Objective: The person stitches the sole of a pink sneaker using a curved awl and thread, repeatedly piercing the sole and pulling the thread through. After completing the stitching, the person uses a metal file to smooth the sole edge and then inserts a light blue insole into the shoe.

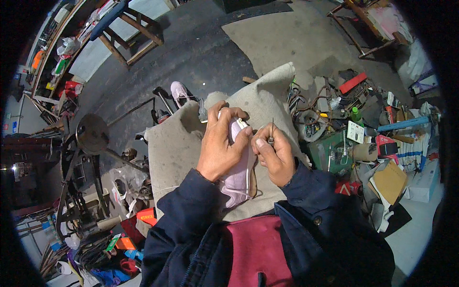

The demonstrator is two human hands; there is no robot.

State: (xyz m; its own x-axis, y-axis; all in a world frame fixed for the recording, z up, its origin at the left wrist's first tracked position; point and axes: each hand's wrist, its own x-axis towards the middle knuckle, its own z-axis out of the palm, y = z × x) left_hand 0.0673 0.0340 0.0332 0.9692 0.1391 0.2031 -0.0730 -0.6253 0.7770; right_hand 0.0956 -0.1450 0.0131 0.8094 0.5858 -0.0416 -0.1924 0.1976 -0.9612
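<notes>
A pale pink sneaker (235, 181) lies lengthwise on the grey-beige cloth (173, 148) over my lap. My left hand (217, 146) is wrapped over its far part, with the thumb against the side near the sole edge. In my right hand (277, 158), just right of the shoe, is an awl (271, 137), its thin metal point upward and its handle mostly hidden in the fingers. A white thread (167, 190) runs across the cloth on the left. The far end of the sneaker is partly covered by my left fingers.
Another pink sneaker (179, 91) stands on the dark floor beyond the cloth. A metal stand with a round plate (92, 134) is at the left. Tools, a green bottle (355, 115) and boxes crowd the right side. A blue-topped stool (109, 21) stands at far left.
</notes>
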